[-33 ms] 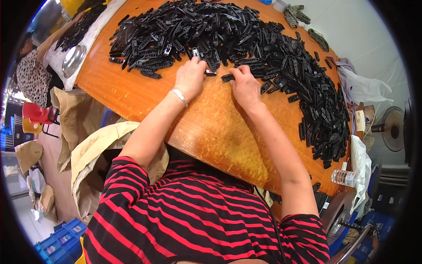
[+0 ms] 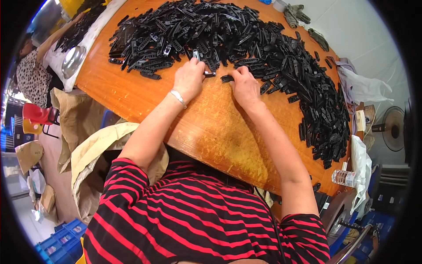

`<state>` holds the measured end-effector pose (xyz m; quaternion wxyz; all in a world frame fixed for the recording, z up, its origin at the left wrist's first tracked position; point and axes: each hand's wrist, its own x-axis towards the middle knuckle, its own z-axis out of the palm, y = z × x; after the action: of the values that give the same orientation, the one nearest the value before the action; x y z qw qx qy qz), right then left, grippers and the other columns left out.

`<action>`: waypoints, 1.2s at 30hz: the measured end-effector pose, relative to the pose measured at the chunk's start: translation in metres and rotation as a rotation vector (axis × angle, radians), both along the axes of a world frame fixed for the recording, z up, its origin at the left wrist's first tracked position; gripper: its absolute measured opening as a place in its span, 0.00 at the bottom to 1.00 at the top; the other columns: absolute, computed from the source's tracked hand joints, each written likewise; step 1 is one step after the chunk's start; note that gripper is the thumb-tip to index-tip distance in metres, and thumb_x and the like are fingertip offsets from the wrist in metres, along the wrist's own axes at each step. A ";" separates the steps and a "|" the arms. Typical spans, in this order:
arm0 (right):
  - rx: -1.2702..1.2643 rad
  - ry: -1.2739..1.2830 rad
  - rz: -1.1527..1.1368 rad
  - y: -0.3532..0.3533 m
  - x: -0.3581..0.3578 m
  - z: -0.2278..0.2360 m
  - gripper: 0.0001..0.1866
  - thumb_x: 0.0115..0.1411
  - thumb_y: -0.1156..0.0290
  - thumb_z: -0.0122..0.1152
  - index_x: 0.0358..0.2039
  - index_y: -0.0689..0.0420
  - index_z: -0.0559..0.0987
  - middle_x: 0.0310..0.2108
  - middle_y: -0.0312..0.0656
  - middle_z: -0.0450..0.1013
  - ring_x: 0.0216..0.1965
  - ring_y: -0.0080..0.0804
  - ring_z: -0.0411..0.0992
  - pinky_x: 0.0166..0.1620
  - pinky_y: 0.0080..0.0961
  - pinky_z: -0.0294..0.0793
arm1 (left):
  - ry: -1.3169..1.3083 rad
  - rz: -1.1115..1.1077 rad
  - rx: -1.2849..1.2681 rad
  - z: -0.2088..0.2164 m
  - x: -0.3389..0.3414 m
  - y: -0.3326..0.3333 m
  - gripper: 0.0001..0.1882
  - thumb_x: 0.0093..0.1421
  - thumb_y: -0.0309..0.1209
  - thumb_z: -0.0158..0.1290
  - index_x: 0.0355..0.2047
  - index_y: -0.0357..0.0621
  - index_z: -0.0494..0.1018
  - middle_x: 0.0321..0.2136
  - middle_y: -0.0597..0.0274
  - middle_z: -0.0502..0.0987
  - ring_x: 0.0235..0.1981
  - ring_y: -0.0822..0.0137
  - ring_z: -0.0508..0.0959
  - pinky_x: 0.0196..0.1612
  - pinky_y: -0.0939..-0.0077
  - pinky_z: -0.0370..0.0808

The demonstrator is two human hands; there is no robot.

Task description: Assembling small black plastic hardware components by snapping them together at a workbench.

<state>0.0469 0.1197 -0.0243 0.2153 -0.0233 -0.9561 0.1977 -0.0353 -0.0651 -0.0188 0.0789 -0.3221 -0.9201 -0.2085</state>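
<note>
My left hand, with a bracelet at the wrist, is at the near edge of a heap of small black plastic parts. Its fingers are closed on a slim black part that points right; a part with a pale, shiny face shows just beyond the fingertips. A short gap to the right, my right hand pinches another small black plastic part between thumb and fingers, low over the wooden table. My fingers hide portions of both parts.
The heap curves along the table's far side and down the right. A clear plastic bottle and a fan are at right. Large brown paper sacks stand left of me. Another person sits at far left near a metal bowl.
My left hand has shifted very slightly to the left. My right hand and the part in it look the same.
</note>
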 end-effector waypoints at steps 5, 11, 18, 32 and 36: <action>-0.017 -0.256 0.043 -0.019 0.019 0.010 0.14 0.51 0.69 0.70 0.37 0.55 0.77 0.38 0.46 0.70 0.38 0.50 0.74 0.41 0.42 0.75 | -0.102 0.015 0.059 0.001 0.009 -0.017 0.09 0.53 0.29 0.60 0.33 0.42 0.73 0.33 0.55 0.74 0.37 0.50 0.76 0.39 0.60 0.74; -0.134 -0.154 0.102 -0.041 0.043 0.007 0.15 0.53 0.65 0.69 0.38 0.57 0.77 0.35 0.44 0.73 0.34 0.44 0.75 0.37 0.38 0.75 | -0.343 -0.016 0.220 0.024 0.026 -0.027 0.08 0.51 0.26 0.61 0.31 0.39 0.74 0.27 0.54 0.77 0.31 0.54 0.78 0.36 0.63 0.75; -0.941 -0.308 0.143 -0.032 0.038 0.032 0.09 0.63 0.68 0.61 0.37 0.61 0.77 0.22 0.31 0.70 0.18 0.15 0.69 0.21 0.15 0.67 | -0.702 -0.198 0.611 0.035 0.043 -0.030 0.07 0.55 0.26 0.61 0.32 0.36 0.76 0.22 0.71 0.74 0.25 0.80 0.70 0.30 0.82 0.70; -1.057 -0.409 -0.056 -0.034 0.057 0.013 0.10 0.62 0.70 0.61 0.34 0.63 0.71 0.19 0.39 0.72 0.12 0.21 0.65 0.15 0.22 0.65 | -0.787 -0.066 0.579 -0.008 0.043 -0.017 0.08 0.57 0.29 0.62 0.31 0.37 0.75 0.22 0.70 0.75 0.23 0.81 0.70 0.26 0.85 0.68; -1.053 -0.472 -0.093 -0.038 0.054 0.015 0.10 0.61 0.70 0.61 0.33 0.62 0.71 0.19 0.39 0.72 0.12 0.21 0.65 0.15 0.21 0.65 | -0.763 -0.022 0.502 -0.018 0.040 -0.017 0.09 0.56 0.29 0.63 0.29 0.37 0.75 0.22 0.70 0.74 0.24 0.80 0.69 0.27 0.83 0.69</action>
<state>0.1008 0.0813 -0.0091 -0.0357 -0.2127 -0.7490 0.6265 0.0043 -0.0818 -0.0368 -0.1920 -0.2029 -0.8010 -0.5294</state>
